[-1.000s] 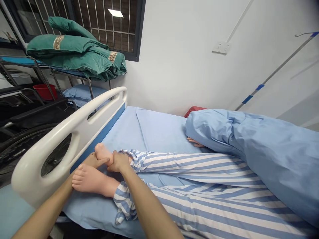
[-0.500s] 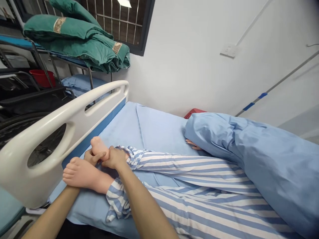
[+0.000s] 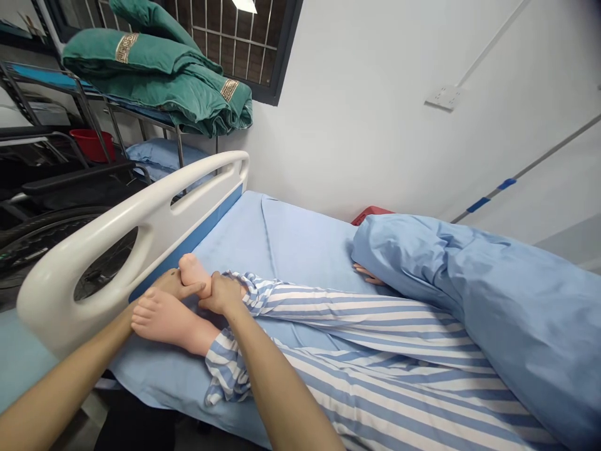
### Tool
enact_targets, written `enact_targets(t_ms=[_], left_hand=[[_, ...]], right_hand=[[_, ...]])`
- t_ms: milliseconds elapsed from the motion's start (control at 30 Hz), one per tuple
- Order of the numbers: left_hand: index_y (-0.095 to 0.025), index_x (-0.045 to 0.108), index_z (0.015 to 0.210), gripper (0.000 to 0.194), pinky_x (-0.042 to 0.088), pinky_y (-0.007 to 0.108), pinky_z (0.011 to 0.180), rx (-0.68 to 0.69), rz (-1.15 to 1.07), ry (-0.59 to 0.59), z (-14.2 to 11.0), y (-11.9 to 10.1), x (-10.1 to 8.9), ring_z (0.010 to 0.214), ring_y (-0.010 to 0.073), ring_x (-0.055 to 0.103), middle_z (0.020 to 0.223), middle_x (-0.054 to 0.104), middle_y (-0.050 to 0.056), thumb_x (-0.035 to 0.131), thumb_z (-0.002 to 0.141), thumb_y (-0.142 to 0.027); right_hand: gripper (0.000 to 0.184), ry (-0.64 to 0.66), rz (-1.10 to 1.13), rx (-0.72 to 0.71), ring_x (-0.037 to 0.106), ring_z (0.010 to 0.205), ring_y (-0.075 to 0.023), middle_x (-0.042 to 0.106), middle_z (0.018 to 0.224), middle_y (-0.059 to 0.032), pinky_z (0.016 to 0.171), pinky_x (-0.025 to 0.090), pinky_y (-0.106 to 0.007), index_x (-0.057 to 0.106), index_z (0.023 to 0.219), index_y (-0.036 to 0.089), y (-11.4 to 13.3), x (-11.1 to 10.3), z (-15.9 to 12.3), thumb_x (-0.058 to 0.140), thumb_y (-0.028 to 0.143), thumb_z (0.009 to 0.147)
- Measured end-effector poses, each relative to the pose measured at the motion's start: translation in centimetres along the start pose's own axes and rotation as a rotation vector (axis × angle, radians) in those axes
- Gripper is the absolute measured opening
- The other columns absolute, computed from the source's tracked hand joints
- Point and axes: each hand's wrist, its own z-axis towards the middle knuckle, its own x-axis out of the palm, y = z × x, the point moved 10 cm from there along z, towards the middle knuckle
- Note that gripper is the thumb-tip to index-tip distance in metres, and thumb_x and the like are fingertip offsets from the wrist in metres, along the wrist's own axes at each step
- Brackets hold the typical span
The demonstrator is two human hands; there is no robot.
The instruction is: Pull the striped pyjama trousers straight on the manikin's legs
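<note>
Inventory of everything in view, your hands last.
bed rail: 1, white, bed's left side
sheet: 1, pale blue, on bed
duvet: 1, blue, bed's right
striped trousers: 1 pair, blue-white, on legs
bare feet: 2, pale, at trouser cuffs
folded quilts: pile, green, on metal rack
pillow: 1, blue, below rack
bucket: 1, red, beside rack
wheelchair: 1, black, far left
wall socket: 1, white, on wall
left hand: 1, under far foot
right hand: 1, clasping far foot

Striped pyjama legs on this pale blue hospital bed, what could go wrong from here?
The right hand grips the upright bare foot; squeezing hard could hurt. The left hand reaches past the near bare foot, which might slip if the wrist shifts. The curved white plastic bed rail sits close, so the left forearm could knock it.
</note>
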Motion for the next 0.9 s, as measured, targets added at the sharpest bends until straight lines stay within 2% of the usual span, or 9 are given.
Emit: enact_targets(t_ms=[367, 533, 633, 767, 900], left_hand=[[-0.013, 0.043, 0.092, 0.045, 0.033, 0.039, 0.072, 0.07, 0.239, 0.053, 0.0, -0.8, 0.6, 0.088, 0.0248, 0.042, 0.083, 0.042, 0.008, -0.002, 0.089, -0.015], [-0.015, 0.045, 0.088, 0.046, 0.032, 0.04, 0.072, 0.0, 0.159, 0.088, 0.2, 0.3, 1.4, 0.085, 0.0242, 0.04, 0.075, 0.038, 0.005, -0.001, 0.088, -0.015], [-0.016, 0.046, 0.088, 0.044, 0.032, 0.04, 0.073, 0.028, 0.119, 0.075, 0.2, 0.2, 1.6, 0.085, 0.0232, 0.04, 0.075, 0.038, 0.004, 0.003, 0.088, -0.014], [-0.014, 0.047, 0.092, 0.045, 0.031, 0.039, 0.073, 0.024, 0.109, 0.108, 0.2, -0.2, 1.0, 0.086, 0.024, 0.041, 0.079, 0.042, 0.006, 0.003, 0.088, -0.015], [-0.013, 0.048, 0.094, 0.044, 0.031, 0.04, 0.075, -0.006, 0.016, 0.121, -0.2, -0.9, 0.0, 0.09, 0.0266, 0.042, 0.084, 0.047, 0.01, 0.004, 0.089, -0.02]], right_hand=[[0.053, 0.007, -0.012, -0.012, 0.061, 0.089, -0.0249, 0.064, 0.097, -0.0085, 0.073, 0.045, -0.035, 0.047, 0.098, 0.019, 0.0, -0.2, -0.1, 0.062, 0.051, 0.058], [0.054, 0.008, -0.031, -0.005, 0.061, 0.085, -0.025, 0.064, 0.095, -0.0073, 0.068, 0.045, -0.034, 0.046, 0.098, 0.019, -0.3, 0.3, 0.0, 0.059, 0.054, 0.059], [0.055, -0.001, -0.036, -0.009, 0.061, 0.083, -0.0246, 0.064, 0.095, -0.0069, 0.067, 0.045, -0.033, 0.046, 0.099, 0.019, -0.4, 0.6, 0.3, 0.06, 0.054, 0.059], [0.051, -0.041, -0.048, -0.045, 0.055, 0.093, -0.0256, 0.061, 0.099, -0.009, 0.077, 0.042, -0.036, 0.046, 0.101, 0.018, 0.2, 0.2, -0.6, 0.062, 0.046, 0.061], [0.048, -0.219, 0.033, -0.144, 0.042, 0.109, -0.0255, 0.051, 0.113, -0.0115, 0.093, 0.033, -0.04, 0.044, 0.111, 0.016, 1.6, -2.0, -3.9, 0.057, 0.034, 0.068]])
